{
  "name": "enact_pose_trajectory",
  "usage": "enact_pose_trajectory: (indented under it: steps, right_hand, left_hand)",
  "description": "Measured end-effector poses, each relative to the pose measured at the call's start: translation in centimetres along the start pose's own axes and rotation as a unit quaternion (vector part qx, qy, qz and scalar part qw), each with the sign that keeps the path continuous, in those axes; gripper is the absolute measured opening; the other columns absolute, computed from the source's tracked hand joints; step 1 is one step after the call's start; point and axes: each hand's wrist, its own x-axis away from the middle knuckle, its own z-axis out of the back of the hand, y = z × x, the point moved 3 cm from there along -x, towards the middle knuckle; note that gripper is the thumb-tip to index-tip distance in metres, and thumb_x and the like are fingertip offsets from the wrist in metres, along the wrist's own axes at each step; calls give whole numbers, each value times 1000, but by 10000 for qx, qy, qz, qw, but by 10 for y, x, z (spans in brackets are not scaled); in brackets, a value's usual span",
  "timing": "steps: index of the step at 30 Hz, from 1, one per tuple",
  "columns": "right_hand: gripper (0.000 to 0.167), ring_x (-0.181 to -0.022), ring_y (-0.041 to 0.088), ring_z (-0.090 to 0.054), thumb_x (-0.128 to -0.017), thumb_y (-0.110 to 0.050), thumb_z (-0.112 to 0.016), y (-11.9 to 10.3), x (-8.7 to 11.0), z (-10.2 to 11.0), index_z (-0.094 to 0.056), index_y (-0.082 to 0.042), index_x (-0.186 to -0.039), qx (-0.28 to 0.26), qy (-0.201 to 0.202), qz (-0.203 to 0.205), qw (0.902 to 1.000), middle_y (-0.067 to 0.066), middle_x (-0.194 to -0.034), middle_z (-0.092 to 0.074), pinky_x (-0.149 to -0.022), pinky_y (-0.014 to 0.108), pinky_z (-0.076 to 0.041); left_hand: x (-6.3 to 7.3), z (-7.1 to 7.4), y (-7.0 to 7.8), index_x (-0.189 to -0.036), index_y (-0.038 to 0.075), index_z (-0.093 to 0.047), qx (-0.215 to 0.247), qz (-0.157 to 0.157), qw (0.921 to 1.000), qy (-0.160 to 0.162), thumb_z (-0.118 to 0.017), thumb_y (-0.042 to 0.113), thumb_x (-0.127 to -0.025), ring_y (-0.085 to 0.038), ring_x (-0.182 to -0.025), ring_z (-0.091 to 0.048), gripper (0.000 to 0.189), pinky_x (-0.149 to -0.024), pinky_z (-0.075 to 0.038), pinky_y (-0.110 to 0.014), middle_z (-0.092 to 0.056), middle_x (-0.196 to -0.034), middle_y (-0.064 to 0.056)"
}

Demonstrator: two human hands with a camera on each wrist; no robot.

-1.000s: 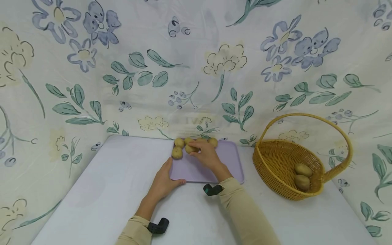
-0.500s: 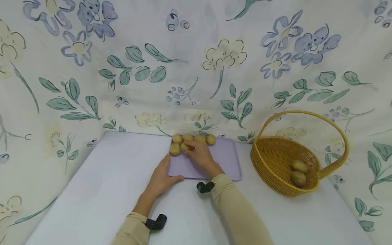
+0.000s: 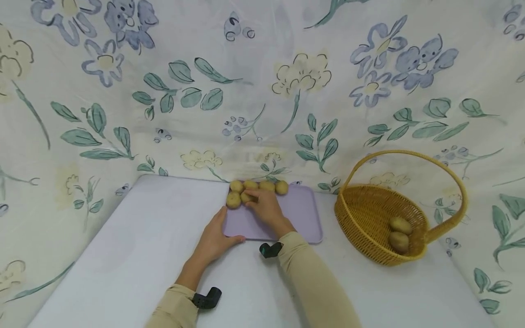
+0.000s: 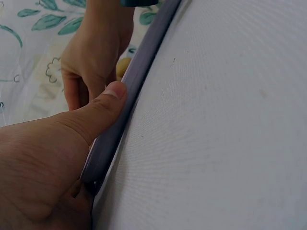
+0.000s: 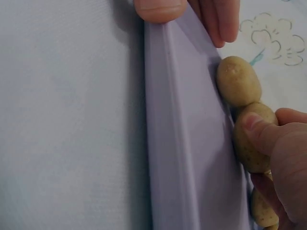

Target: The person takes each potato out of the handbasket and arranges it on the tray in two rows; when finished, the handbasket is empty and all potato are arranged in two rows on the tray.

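Observation:
On the table lies a lilac tray (image 3: 301,212) with a back row of several potatoes (image 3: 281,187) along its far edge. In a second row, a potato (image 3: 234,199) sits at the left edge. Beside it my right hand (image 3: 267,209) pinches another potato (image 5: 249,146) between thumb and fingers; in the right wrist view it touches the neighbouring potato (image 5: 237,81). My left hand (image 3: 213,239) spans the tray's near-left corner, its straight fingers along the left side and its thumb (image 4: 112,93) on the front rim.
To the right of the tray stands a wicker basket (image 3: 361,237) with a tall arched handle (image 3: 461,200). Two potatoes (image 3: 399,241) lie inside it, at its right end. A floral cloth (image 3: 254,105) hangs right behind the white table (image 3: 135,241).
The head view has shifted slightly. My right hand keeps its hold on the potato in the second row, now resting close beside its neighbour. My left hand stays at the tray's corner.

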Motion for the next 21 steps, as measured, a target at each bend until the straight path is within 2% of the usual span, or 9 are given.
enact_pose_trajectory:
  steps: [10, 21]
  right_hand:
    - [46, -134, 22, -60, -85, -12, -80, 1, 4, 0, -69, -9, -130, -56, -27, -164, 9998, 4, -138, -67, -117, 34, -46]
    - [45, -127, 22, -65, -83, -11, -82, 0, 4, -3, -72, -10, -127, -91, 383, -53, 9992, 4, -130, -72, -111, 33, -51]
  left_hand:
    - [0, -3, 1, -160, -8, -14, 14, 55, 10000, -33, -87, 42, -79, -42, -156, -20, 120, -128, -22, -54, -20, -168, -26]
    - [0, -1, 3, -159, -9, -17, -33, -24, 10000, 43, -87, 39, -80, -42, -156, -22, 116, -128, -23, -54, -21, -167, -27]
